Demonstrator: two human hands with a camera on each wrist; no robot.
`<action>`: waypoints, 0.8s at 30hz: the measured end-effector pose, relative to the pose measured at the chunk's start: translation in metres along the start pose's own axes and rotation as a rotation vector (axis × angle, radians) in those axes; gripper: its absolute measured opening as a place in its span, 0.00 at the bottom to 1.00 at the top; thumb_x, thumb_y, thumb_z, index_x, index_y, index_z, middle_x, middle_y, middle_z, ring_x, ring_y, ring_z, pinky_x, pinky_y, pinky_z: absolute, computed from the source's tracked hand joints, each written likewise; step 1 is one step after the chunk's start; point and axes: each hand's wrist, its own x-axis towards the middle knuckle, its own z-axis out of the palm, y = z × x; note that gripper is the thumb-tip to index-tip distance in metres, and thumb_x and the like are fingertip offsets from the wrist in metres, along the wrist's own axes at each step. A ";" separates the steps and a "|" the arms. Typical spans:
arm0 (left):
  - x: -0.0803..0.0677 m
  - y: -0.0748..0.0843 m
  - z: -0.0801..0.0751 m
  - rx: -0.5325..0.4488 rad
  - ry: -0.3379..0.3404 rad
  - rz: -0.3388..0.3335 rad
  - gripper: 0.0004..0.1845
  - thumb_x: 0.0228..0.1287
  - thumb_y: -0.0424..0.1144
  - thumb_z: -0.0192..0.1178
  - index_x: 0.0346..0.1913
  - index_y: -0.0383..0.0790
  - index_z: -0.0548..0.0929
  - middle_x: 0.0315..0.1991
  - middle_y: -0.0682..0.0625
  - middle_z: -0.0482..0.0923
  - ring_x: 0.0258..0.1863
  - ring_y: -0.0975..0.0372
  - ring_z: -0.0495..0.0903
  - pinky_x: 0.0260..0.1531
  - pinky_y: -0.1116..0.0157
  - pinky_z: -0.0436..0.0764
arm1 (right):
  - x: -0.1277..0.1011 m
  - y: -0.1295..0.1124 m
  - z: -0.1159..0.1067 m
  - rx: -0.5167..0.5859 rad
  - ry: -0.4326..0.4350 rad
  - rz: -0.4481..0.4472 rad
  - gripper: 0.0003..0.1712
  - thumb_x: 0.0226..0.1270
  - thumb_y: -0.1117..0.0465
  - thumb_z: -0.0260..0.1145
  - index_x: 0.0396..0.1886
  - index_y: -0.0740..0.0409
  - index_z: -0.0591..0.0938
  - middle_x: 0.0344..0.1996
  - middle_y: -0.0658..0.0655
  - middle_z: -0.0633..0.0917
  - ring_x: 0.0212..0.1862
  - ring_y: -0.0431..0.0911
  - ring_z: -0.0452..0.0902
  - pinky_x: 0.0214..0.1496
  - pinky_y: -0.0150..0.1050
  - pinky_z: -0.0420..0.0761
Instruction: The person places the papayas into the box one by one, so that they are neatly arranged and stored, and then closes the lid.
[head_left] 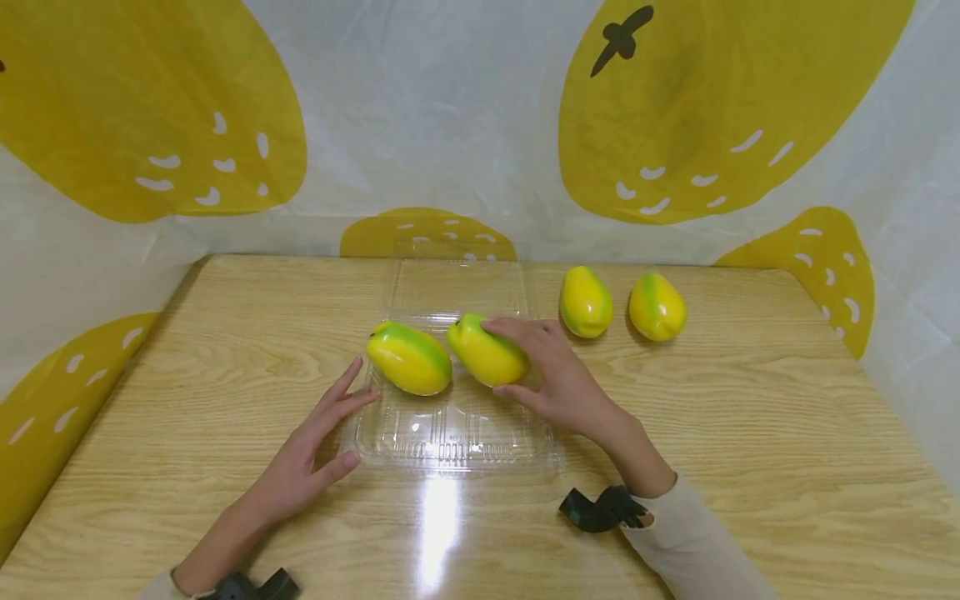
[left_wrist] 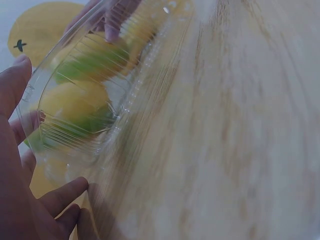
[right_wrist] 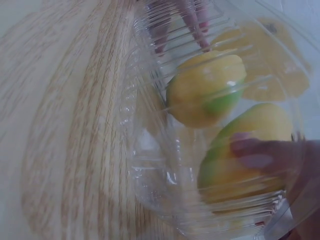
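Note:
A clear plastic clamshell tray (head_left: pixel 450 454) lies open on the wooden table, its lid (head_left: pixel 457 287) folded back. Two yellow-green mango-like fruits sit in it. My right hand (head_left: pixel 501 358) grips the right fruit (head_left: pixel 480 354), fingers over its top and thumb on its near side. The left fruit (head_left: pixel 408 358) lies free beside it. My left hand (head_left: pixel 347 423) rests on the table with straight fingers touching the tray's left edge. The left wrist view shows the tray wall (left_wrist: pixel 125 100) with a fruit (left_wrist: pixel 75 102) behind it. The right wrist view shows my fingers (right_wrist: pixel 260 150) on the held fruit (right_wrist: pixel 250 130).
Two more yellow-green fruits (head_left: pixel 586 301) (head_left: pixel 657 307) stand on the table right of the lid. A white sheet with yellow prints (head_left: pixel 465 125) walls in the table at the back and both sides.

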 end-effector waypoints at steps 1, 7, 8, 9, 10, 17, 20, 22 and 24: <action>0.000 0.000 0.000 0.000 -0.001 -0.001 0.30 0.60 0.47 0.55 0.62 0.36 0.64 0.69 0.39 0.41 0.66 0.46 0.43 0.54 0.40 0.48 | 0.000 -0.001 0.000 0.000 -0.004 -0.001 0.44 0.47 0.54 0.72 0.64 0.41 0.61 0.62 0.42 0.64 0.57 0.44 0.59 0.53 0.43 0.60; -0.001 -0.001 0.000 0.001 -0.001 -0.002 0.30 0.59 0.46 0.56 0.62 0.36 0.64 0.69 0.39 0.41 0.66 0.46 0.43 0.55 0.42 0.48 | 0.001 -0.004 -0.001 -0.020 -0.041 0.010 0.43 0.47 0.54 0.71 0.64 0.41 0.62 0.62 0.43 0.64 0.55 0.45 0.59 0.53 0.43 0.61; -0.001 -0.001 0.000 0.002 -0.001 -0.001 0.30 0.59 0.46 0.56 0.62 0.36 0.64 0.69 0.39 0.41 0.66 0.46 0.43 0.55 0.42 0.48 | 0.001 -0.004 -0.001 -0.023 -0.047 0.009 0.43 0.47 0.54 0.71 0.64 0.42 0.62 0.62 0.43 0.64 0.55 0.45 0.59 0.53 0.44 0.61; -0.001 -0.002 0.000 0.002 -0.001 -0.002 0.30 0.59 0.46 0.56 0.62 0.36 0.64 0.69 0.39 0.41 0.66 0.46 0.43 0.55 0.41 0.48 | 0.001 -0.004 -0.001 -0.024 -0.050 0.006 0.43 0.47 0.54 0.71 0.64 0.43 0.62 0.62 0.44 0.64 0.55 0.45 0.59 0.53 0.44 0.61; -0.001 -0.002 0.000 0.003 -0.001 -0.001 0.30 0.59 0.46 0.56 0.62 0.36 0.64 0.69 0.39 0.41 0.66 0.46 0.43 0.55 0.41 0.49 | 0.001 -0.004 -0.002 -0.025 -0.054 0.003 0.43 0.47 0.55 0.71 0.64 0.43 0.62 0.62 0.45 0.64 0.55 0.46 0.59 0.54 0.44 0.62; 0.005 0.015 -0.002 0.004 0.010 0.005 0.29 0.61 0.46 0.54 0.62 0.34 0.64 0.68 0.37 0.42 0.66 0.45 0.44 0.54 0.40 0.49 | 0.001 -0.005 -0.002 -0.050 -0.065 0.005 0.43 0.48 0.55 0.71 0.64 0.44 0.62 0.62 0.47 0.64 0.55 0.46 0.58 0.54 0.44 0.62; 0.009 0.026 -0.004 0.003 0.014 0.005 0.28 0.62 0.45 0.53 0.61 0.32 0.65 0.67 0.35 0.43 0.65 0.43 0.45 0.56 0.45 0.50 | 0.001 -0.005 -0.002 -0.058 -0.061 0.010 0.43 0.48 0.55 0.71 0.64 0.45 0.62 0.62 0.47 0.64 0.54 0.46 0.58 0.53 0.44 0.62; 0.011 0.030 -0.005 0.007 0.014 0.003 0.28 0.62 0.45 0.53 0.60 0.32 0.65 0.67 0.35 0.44 0.65 0.43 0.46 0.58 0.49 0.49 | 0.000 -0.005 -0.002 -0.063 -0.061 0.014 0.43 0.48 0.54 0.71 0.64 0.45 0.62 0.62 0.47 0.64 0.54 0.46 0.58 0.52 0.44 0.62; 0.011 0.032 -0.005 0.012 0.014 0.003 0.27 0.62 0.44 0.53 0.60 0.32 0.65 0.67 0.34 0.44 0.65 0.42 0.46 0.59 0.54 0.49 | 0.000 -0.005 -0.001 -0.062 -0.063 0.019 0.43 0.48 0.54 0.71 0.64 0.44 0.61 0.62 0.46 0.64 0.54 0.46 0.57 0.52 0.44 0.62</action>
